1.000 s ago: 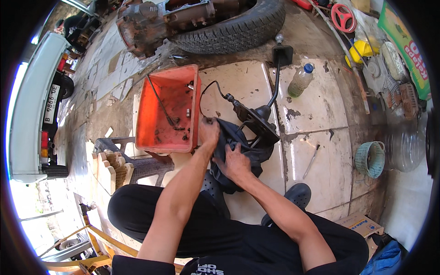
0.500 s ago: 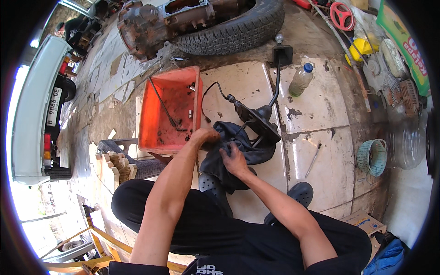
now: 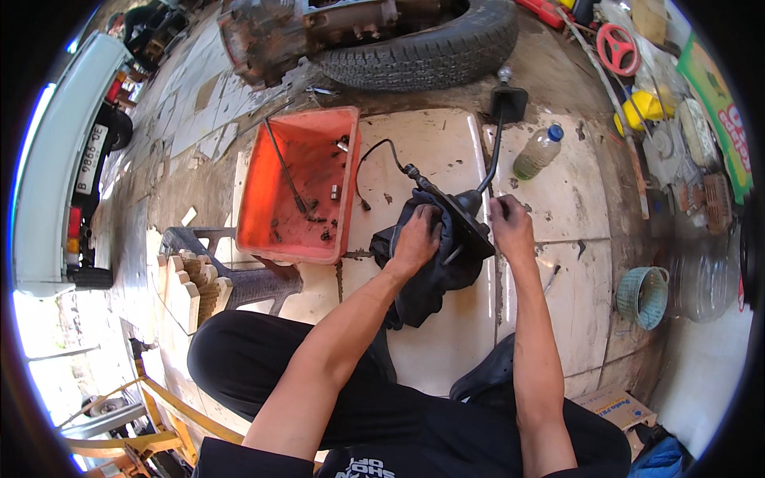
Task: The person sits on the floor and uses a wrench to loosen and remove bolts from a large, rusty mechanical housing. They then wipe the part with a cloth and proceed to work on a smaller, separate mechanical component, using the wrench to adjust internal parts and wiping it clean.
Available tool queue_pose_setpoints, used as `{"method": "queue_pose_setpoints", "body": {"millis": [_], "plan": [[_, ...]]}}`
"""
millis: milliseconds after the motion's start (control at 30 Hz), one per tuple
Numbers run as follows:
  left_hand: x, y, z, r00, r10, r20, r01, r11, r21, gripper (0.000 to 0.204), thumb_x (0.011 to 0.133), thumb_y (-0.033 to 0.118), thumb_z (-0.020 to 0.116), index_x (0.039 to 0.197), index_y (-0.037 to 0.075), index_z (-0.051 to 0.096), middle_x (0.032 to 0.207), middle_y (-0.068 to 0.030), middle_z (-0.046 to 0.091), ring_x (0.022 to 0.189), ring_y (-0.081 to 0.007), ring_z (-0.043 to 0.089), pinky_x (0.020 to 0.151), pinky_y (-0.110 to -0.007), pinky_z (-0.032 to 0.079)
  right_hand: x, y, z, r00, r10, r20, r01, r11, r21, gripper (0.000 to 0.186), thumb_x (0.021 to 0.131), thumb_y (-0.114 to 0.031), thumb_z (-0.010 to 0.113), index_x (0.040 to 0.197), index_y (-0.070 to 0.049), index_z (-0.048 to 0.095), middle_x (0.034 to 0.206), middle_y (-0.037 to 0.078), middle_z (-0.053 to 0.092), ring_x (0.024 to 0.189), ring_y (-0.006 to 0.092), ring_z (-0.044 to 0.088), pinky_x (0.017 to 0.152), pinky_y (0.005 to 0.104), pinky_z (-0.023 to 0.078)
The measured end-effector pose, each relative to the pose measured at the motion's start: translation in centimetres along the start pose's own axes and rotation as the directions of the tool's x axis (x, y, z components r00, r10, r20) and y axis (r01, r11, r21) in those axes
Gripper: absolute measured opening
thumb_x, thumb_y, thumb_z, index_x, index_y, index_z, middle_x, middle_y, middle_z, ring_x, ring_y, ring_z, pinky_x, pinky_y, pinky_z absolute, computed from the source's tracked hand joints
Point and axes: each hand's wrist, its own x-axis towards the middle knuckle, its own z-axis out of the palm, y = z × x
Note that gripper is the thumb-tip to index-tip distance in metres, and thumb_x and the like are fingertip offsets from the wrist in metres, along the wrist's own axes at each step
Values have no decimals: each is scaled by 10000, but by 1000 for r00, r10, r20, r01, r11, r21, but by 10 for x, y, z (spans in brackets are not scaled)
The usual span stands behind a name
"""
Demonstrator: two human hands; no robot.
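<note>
A gear lever assembly (image 3: 452, 209) lies on the tiled floor in front of me, with a black plate, a long bent rod and a dark square piece at the far end. A thin black cable (image 3: 378, 146) runs from its left side. My left hand (image 3: 417, 241) grips a bunched black cloth (image 3: 422, 293) against the near side of the plate. Just right of the plate's corner is my right hand (image 3: 512, 229), its fingers curled in. Whether anything lies inside those fingers is hidden.
Left of the assembly, an orange bin (image 3: 299, 191) holds a rod and small parts. A tire (image 3: 422, 64) with a rusty gearbox (image 3: 263, 44) lies at the back. A bottle (image 3: 539, 151) stands right of the lever. A small green basket (image 3: 642, 297) sits further right.
My left hand has moved forward and right, bringing the cloth up against the plate. My right hand has let go of the cloth and shifted right and forward, past the plate's edge.
</note>
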Motion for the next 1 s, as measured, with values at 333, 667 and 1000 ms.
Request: {"method": "queue_pose_setpoints", "body": {"millis": [333,667,1000], "plan": [[8,-26,12,954,23,298,-186,826,533,245,863,81,529,1082,-21,571,998,-172,643,924,-321,661,761,-403,568,-16,42,55,953,-288,-96,277,955,-109,406,1003,-301,517,1149,66,610,1062,261,662,1010,420,624,885,469,475],[3,-24,6,971,-11,237,-115,852,511,236,887,110,506,1085,9,586,987,-139,654,934,-282,664,763,-374,566,-17,21,55,999,-42,-17,39,989,-145,459,1015,-374,470,1078,42,653,955,274,670,911,441,638,810,463,488],[-19,-25,4,957,-169,235,39,879,475,285,879,71,501,1143,-29,542,990,-189,670,932,-320,676,771,-417,563,-22,28,56,997,-41,-64,32,991,-133,526,1003,-448,471,1075,37,663,947,257,684,912,433,648,828,462,489]]}}
